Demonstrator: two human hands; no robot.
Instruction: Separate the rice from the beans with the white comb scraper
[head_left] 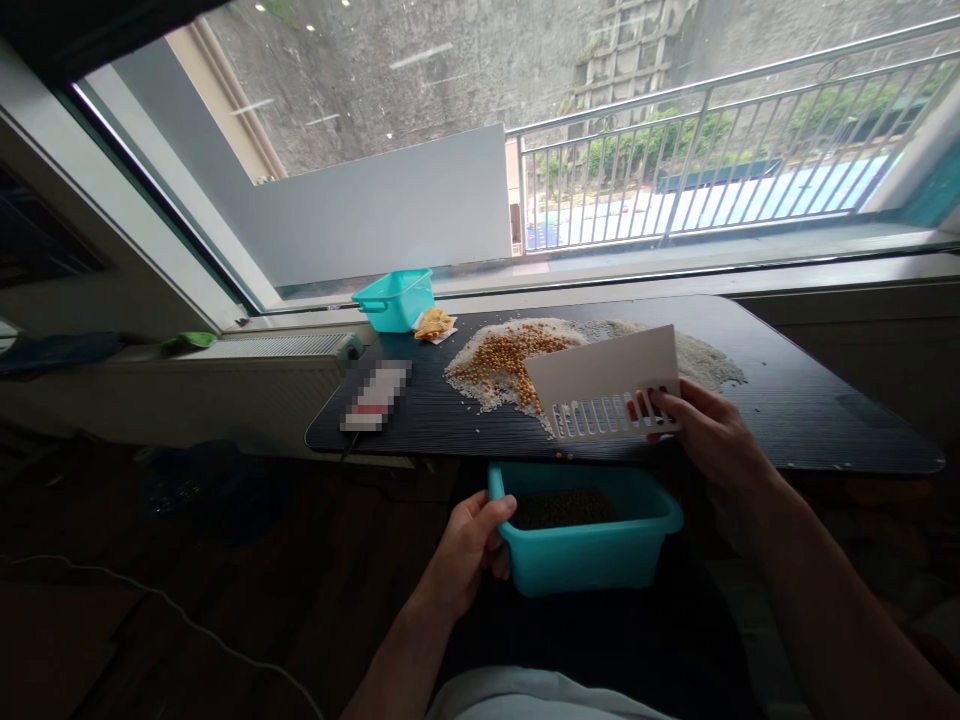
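My left hand (471, 550) grips the left rim of a turquoise plastic bin (585, 560), its thumb over the edge. Small dark green grains (562, 508) cover the bin's floor. My right hand (712, 430) pinches the right end of a white slotted card (600, 375), holding it tilted above the table's front edge. The row of slots runs along the card's lower side. Behind the card lies a heap of white rice (487, 390) mixed with round yellow-orange beans (510, 355). The card hides part of this heap.
A second turquoise bin (396, 300) stands at the table's back left, beside crumpled yellowish stuff on white paper (433, 324). A blurred-out flat object (376, 395) lies at the left of the dark table (817, 425). More pale grains (709, 362) spread to the right. A window rises behind.
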